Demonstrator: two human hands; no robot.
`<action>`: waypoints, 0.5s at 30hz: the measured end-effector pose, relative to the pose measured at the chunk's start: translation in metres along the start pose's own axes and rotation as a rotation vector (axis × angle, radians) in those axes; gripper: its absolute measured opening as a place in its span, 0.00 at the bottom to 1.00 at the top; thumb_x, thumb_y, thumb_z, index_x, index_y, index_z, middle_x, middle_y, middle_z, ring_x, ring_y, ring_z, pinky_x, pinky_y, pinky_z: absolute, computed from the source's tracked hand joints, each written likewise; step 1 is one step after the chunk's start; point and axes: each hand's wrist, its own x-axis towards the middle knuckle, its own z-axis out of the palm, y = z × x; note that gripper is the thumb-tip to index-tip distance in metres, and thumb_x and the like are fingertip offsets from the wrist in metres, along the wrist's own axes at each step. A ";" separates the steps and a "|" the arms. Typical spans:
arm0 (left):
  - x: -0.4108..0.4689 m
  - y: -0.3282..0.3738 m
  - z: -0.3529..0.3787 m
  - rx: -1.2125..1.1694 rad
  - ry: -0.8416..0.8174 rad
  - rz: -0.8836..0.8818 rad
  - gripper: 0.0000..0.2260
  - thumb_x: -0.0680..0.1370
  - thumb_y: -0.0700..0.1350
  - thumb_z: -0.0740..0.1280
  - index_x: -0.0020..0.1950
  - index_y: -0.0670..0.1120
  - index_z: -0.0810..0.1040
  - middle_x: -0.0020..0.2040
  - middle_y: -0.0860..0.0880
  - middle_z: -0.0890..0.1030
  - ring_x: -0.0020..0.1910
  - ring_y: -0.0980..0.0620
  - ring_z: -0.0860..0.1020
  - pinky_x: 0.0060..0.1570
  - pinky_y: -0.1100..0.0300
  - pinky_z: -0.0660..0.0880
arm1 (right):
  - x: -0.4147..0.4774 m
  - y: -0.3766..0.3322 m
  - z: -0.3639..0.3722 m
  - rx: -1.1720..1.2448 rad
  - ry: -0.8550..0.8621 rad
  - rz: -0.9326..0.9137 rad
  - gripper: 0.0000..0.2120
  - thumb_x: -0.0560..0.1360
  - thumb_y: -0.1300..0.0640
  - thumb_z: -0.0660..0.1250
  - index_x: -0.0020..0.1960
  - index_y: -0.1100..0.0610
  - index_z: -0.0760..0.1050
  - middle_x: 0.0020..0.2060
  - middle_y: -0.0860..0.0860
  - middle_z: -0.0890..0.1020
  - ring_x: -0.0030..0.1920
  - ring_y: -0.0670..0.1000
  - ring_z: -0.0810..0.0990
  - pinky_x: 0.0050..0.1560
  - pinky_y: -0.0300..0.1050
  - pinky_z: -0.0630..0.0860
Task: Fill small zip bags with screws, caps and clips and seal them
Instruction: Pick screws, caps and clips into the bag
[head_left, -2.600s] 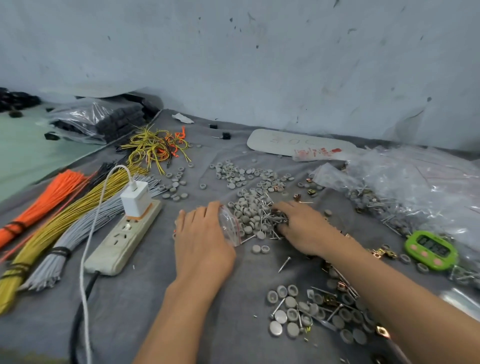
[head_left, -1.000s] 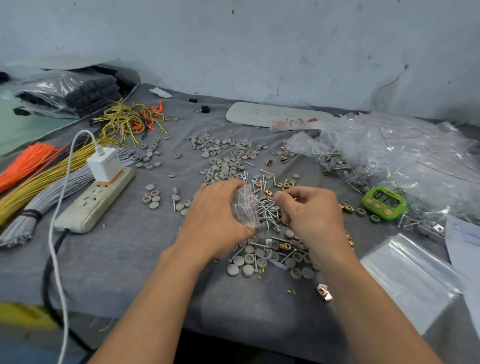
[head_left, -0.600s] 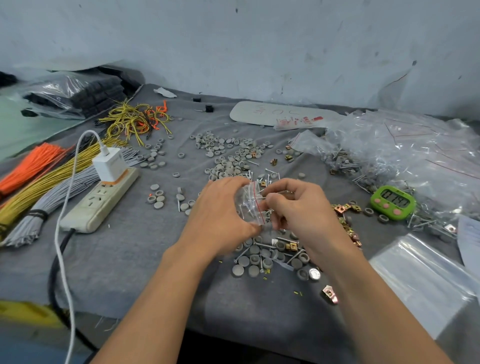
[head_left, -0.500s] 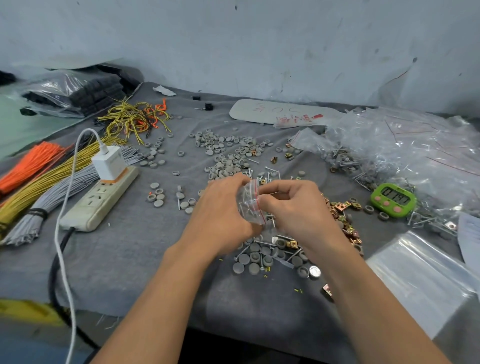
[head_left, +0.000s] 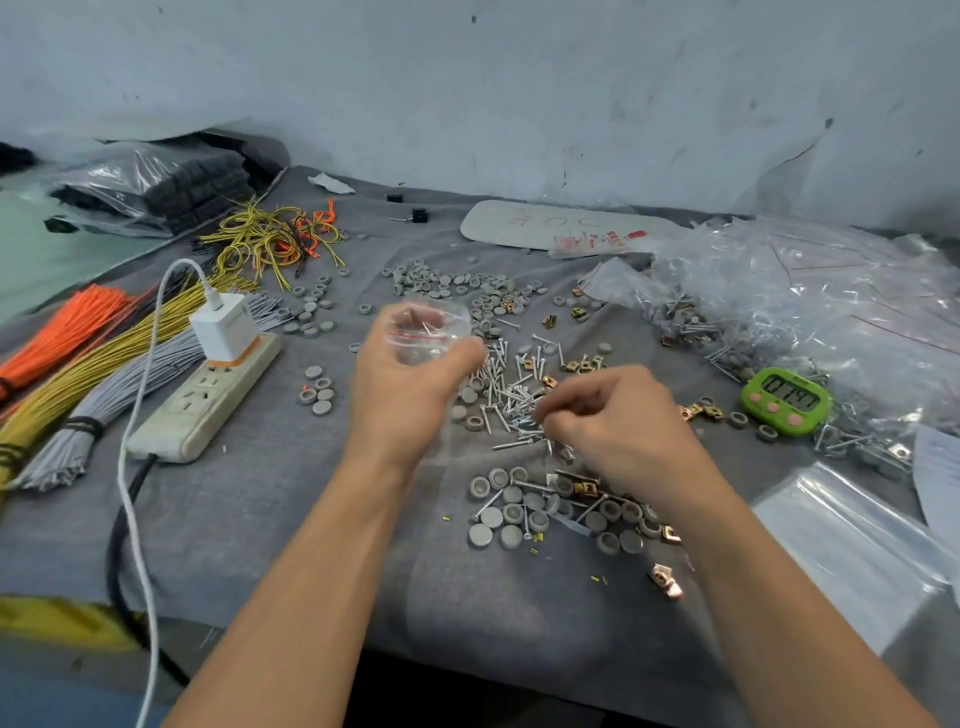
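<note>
Fingers of the left hand (head_left: 408, 389) curl round a small clear zip bag (head_left: 427, 332) with a red seal line, gripping it clear of the grey-covered desk (head_left: 270, 499), above its middle. The bag is blurred, and at least one screw shows inside it. Fingers of the right hand (head_left: 618, 426) are bent, with thumb and forefinger tips drawn together right at the pile of silver screws (head_left: 506, 402) in the middle of the desk. Whether they pinch a screw cannot be told.

Round grey caps (head_left: 452, 285) lie scattered behind the screws toward the back edge. A further cluster lies nearer the front edge, under the right forearm, mixed with a few screws. Brass clips (head_left: 582, 364) lie just right of the screw pile.

A green digital timer (head_left: 785, 401) sits toward the right edge, beside a heap of filled clear bags (head_left: 810, 301) that takes up the back right corner. A stack of flat empty zip bags (head_left: 852, 556) lies at the front right corner.

Toward the left edge a cream power strip (head_left: 205, 400) carries a white charger (head_left: 224, 327), next to bundles of orange, yellow and grey wires (head_left: 111, 374). Loose yellow wire pieces (head_left: 270, 241) lie near the back left corner.
</note>
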 end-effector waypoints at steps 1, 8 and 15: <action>0.001 0.003 0.000 -0.113 -0.013 -0.041 0.13 0.72 0.43 0.77 0.54 0.44 0.81 0.49 0.50 0.85 0.47 0.54 0.82 0.47 0.63 0.77 | -0.002 0.001 0.004 -0.138 -0.070 -0.009 0.10 0.72 0.55 0.75 0.36 0.41 0.84 0.30 0.35 0.83 0.31 0.37 0.80 0.28 0.28 0.71; 0.000 0.014 0.002 -0.489 -0.082 -0.281 0.07 0.79 0.48 0.69 0.52 0.46 0.81 0.46 0.47 0.84 0.50 0.47 0.81 0.67 0.46 0.73 | -0.008 -0.001 0.020 -0.467 -0.146 0.036 0.10 0.75 0.47 0.73 0.36 0.45 0.79 0.35 0.44 0.84 0.41 0.48 0.82 0.45 0.45 0.82; 0.004 0.016 -0.006 -0.823 -0.112 -0.410 0.14 0.72 0.52 0.70 0.50 0.44 0.78 0.47 0.42 0.82 0.42 0.48 0.82 0.61 0.48 0.76 | -0.011 -0.006 0.023 -0.628 -0.089 0.006 0.08 0.73 0.46 0.71 0.38 0.47 0.80 0.37 0.45 0.85 0.44 0.52 0.83 0.44 0.44 0.72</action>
